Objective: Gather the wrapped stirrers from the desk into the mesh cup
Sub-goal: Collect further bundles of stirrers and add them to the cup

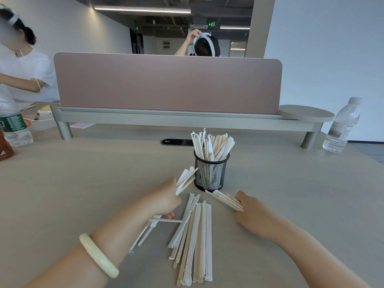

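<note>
Near the middle of the desk (pixel 83 183), a black mesh cup (pixel 211 173) stands upright, already packed with wrapped stirrers (pixel 212 143) whose tops fan out above its rim. Just left of the cup, the left hand (pixel 164 199) is curled closed around a small bundle of stirrers (pixel 185 180); their far ends point up and right toward the cup wall, and their near ends stick out below the fist. A pale bangle (pixel 97 254) circles the left forearm. Right of centre, the right hand (pixel 252 213) lies low on the desk, its fingers folded over a second bundle (pixel 224 199) whose free ends reach left to the foot of the cup; how tightly this bundle is gripped cannot be told. Between the two forearms, a loose pile of stirrers (pixel 195 242) lies on the desk, mostly lengthwise from near to far, some in white paper and some showing bare wood. At the far edge, a pink divider panel (pixel 166 82) rises from a grey shelf (pixel 166 118). One water bottle (pixel 342 125) stands far right; another bottle with a green label (pixel 13 125) stands far left
</note>
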`<action>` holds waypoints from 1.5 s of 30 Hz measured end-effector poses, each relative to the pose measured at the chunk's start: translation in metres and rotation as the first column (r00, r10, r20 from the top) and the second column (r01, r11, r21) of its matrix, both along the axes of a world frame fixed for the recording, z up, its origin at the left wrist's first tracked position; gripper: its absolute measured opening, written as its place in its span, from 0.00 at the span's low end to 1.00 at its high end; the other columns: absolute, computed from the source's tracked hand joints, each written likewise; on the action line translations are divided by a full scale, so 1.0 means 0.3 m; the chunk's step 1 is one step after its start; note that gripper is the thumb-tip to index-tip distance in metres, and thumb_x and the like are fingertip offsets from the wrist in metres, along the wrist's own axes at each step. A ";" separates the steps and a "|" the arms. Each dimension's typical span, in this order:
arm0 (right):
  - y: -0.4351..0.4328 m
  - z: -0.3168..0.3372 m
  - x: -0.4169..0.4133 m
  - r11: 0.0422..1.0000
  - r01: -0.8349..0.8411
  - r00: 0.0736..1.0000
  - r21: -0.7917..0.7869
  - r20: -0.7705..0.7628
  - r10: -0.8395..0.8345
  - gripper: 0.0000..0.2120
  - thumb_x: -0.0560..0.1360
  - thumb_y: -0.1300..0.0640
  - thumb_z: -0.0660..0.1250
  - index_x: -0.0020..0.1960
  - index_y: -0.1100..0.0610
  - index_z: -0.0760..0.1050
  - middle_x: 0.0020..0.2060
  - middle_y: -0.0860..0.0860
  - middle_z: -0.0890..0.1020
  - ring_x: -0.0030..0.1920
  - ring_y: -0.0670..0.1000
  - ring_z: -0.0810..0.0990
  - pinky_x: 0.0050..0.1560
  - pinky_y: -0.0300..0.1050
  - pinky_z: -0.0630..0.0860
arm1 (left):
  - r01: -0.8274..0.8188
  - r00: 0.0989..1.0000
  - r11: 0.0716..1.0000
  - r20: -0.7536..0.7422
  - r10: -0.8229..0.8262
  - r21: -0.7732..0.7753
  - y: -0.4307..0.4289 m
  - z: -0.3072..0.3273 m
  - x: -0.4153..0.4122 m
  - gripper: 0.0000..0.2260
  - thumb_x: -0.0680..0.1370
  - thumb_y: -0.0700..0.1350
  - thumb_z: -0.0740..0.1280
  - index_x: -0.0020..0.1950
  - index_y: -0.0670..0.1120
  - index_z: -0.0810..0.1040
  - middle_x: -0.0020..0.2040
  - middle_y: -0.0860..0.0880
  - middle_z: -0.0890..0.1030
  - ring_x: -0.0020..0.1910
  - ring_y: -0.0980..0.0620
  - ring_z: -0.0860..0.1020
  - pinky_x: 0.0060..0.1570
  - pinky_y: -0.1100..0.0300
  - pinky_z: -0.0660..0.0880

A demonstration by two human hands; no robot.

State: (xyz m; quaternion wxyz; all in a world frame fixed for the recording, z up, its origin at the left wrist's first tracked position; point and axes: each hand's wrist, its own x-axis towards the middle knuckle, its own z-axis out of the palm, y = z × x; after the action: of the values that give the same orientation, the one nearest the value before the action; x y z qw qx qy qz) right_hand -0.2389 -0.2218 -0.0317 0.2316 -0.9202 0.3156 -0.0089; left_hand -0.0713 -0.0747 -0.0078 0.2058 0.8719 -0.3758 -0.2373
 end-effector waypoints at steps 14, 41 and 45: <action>0.019 0.074 -0.006 0.990 0.010 0.954 0.142 0.295 -0.052 0.14 0.76 0.50 0.63 0.35 0.49 0.63 0.28 0.48 0.69 0.26 0.48 0.66 0.25 0.38 0.61 | -0.410 0.860 0.607 -0.510 0.009 -0.681 0.019 0.094 0.027 0.10 0.76 0.47 0.67 0.38 0.46 0.70 0.20 0.55 0.61 0.16 0.57 0.57 0.18 0.69 0.53; 0.075 0.087 0.057 0.839 -0.109 0.378 0.533 0.803 -0.461 0.14 0.77 0.52 0.63 0.36 0.55 0.64 0.20 0.46 0.64 0.21 0.48 0.60 0.22 0.40 0.61 | -0.256 0.916 0.527 -0.378 -0.135 -0.810 -0.039 0.055 -0.074 0.25 0.75 0.52 0.62 0.21 0.42 0.64 0.17 0.51 0.65 0.17 0.55 0.62 0.22 0.66 0.64; 0.093 0.057 0.057 0.891 -0.101 0.453 0.443 0.818 -0.356 0.11 0.74 0.54 0.67 0.38 0.57 0.68 0.21 0.51 0.71 0.21 0.45 0.68 0.26 0.34 0.68 | -0.298 0.883 0.531 -0.440 -0.162 -0.793 -0.042 0.019 -0.087 0.18 0.74 0.48 0.66 0.25 0.42 0.72 0.19 0.50 0.72 0.18 0.55 0.67 0.25 0.66 0.70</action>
State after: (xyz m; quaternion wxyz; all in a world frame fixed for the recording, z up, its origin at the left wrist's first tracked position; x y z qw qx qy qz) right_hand -0.2218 -0.1939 -0.0146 0.5564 -0.6774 0.2131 -0.4315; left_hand -0.0974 -0.0874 -0.0022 0.6932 0.5933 -0.3465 -0.2177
